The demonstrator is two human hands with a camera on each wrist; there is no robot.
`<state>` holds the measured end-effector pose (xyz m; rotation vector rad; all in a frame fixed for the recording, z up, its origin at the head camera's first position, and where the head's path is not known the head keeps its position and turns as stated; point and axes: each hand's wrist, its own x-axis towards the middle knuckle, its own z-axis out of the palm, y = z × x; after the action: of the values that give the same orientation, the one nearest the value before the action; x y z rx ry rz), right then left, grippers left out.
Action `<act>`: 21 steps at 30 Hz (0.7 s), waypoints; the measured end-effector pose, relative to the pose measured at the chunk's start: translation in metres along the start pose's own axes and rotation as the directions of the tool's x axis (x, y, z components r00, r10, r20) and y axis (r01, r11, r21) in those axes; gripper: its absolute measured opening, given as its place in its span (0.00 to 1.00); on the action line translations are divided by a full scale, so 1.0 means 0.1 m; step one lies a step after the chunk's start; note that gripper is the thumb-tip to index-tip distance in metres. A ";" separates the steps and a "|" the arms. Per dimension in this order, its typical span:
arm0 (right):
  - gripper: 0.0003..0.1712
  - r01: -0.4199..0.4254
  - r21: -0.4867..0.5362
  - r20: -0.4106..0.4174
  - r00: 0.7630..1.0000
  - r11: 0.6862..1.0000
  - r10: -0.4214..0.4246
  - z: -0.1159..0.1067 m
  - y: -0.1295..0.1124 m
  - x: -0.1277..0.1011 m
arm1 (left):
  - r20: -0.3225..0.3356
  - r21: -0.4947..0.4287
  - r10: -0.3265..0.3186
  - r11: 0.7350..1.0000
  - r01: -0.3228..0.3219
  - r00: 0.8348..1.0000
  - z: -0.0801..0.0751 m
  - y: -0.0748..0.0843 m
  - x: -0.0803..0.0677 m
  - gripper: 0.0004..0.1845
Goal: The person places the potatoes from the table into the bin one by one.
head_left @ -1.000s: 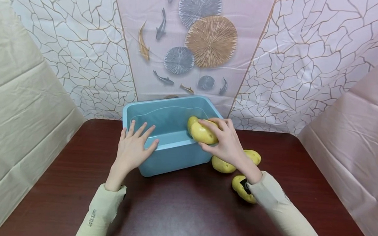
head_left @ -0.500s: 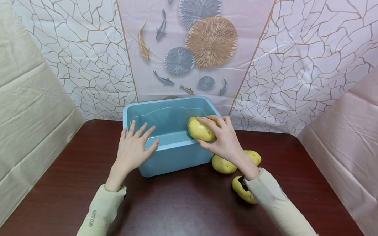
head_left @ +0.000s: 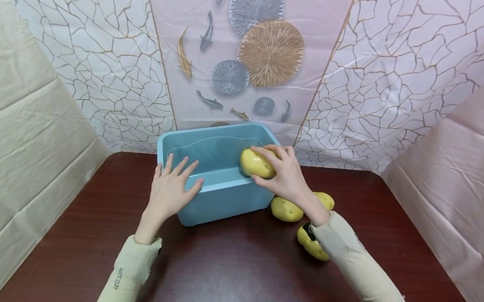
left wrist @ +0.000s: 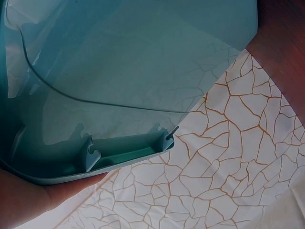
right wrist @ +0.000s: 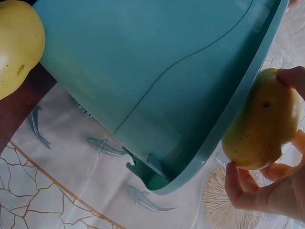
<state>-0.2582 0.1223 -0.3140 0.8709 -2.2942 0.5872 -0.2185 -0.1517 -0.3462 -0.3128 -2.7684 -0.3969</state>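
Note:
A yellow potato [head_left: 257,163] is gripped between the thumb and fingers of my right hand [head_left: 283,178]. In the head view it appears over the right end of a blue plastic bin [head_left: 222,207], just inside the near rim. The right wrist view shows the held potato [right wrist: 264,121] at the bin's rim [right wrist: 224,124], fingertips around it. My left hand [head_left: 170,190] lies with straight, spread fingers over the near left rim, and in the left wrist view part of that hand [left wrist: 28,198] touches the bin's edge [left wrist: 114,167]. Anything behind the held potato is hidden.
Right of the bin, a potato [head_left: 287,210] and another potato [head_left: 324,200] lie partly behind my right wrist. A third potato [head_left: 312,246] is nearer, partly covered by the sleeve. Patterned cloth [head_left: 125,104] hangs behind the dark wooden table [head_left: 236,269].
My right hand has moved slightly left and away from me with the potato. The potato seen inside the bin at first is now covered by the held one. My left hand stays still.

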 end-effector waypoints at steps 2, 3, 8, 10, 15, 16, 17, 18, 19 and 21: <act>0.33 -0.001 -0.002 0.003 1.000 1.000 0.001 0.00 0.00 0.02 | 0.000 -0.002 -0.001 1.000 0.001 1.000 0.00 0.00 0.00 0.31; 0.33 -0.003 -0.002 0.006 1.000 1.000 0.003 0.00 0.00 0.03 | -0.001 -0.002 -0.001 1.000 0.001 1.000 0.00 0.00 0.00 0.31; 0.33 -0.018 -0.008 0.025 1.000 1.000 0.018 0.00 -0.01 0.07 | -0.006 0.000 0.002 1.000 -0.002 1.000 -0.01 0.00 0.00 0.31; 0.33 -0.025 -0.009 0.035 0.999 1.000 0.026 0.00 -0.01 0.08 | -0.009 -0.001 0.003 1.000 -0.003 1.000 0.00 -0.01 0.00 0.31; 0.34 -0.044 -0.007 0.058 0.997 0.999 0.045 0.01 -0.01 0.10 | -0.009 -0.007 0.003 1.000 -0.003 1.000 0.01 -0.01 0.00 0.31; 0.34 -0.046 -0.004 0.060 0.997 0.999 0.047 0.01 -0.01 0.10 | -0.007 -0.007 0.002 1.000 -0.002 1.000 0.01 -0.01 0.00 0.31; 0.34 -0.048 -0.006 0.062 0.997 0.999 0.049 0.01 -0.01 0.11 | -0.005 -0.007 0.002 1.000 -0.002 1.000 0.01 -0.01 -0.01 0.31; 0.34 -0.050 -0.008 0.062 0.997 0.999 0.050 0.02 -0.01 0.11 | -0.003 -0.009 0.001 1.000 -0.001 1.000 0.01 -0.01 -0.01 0.31; 0.34 -0.049 -0.010 0.062 0.997 0.999 0.050 0.02 -0.01 0.12 | -0.002 -0.010 0.000 1.000 0.000 1.000 0.01 -0.01 -0.01 0.31; 0.34 -0.046 -0.013 0.059 0.997 0.999 0.046 0.03 0.00 0.13 | -0.002 -0.010 -0.001 1.000 0.001 1.000 0.01 -0.01 -0.01 0.31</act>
<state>-0.2666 0.1146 -0.3075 0.8421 -2.3742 0.5746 -0.2183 -0.1524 -0.3481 -0.3130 -2.7654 -0.4106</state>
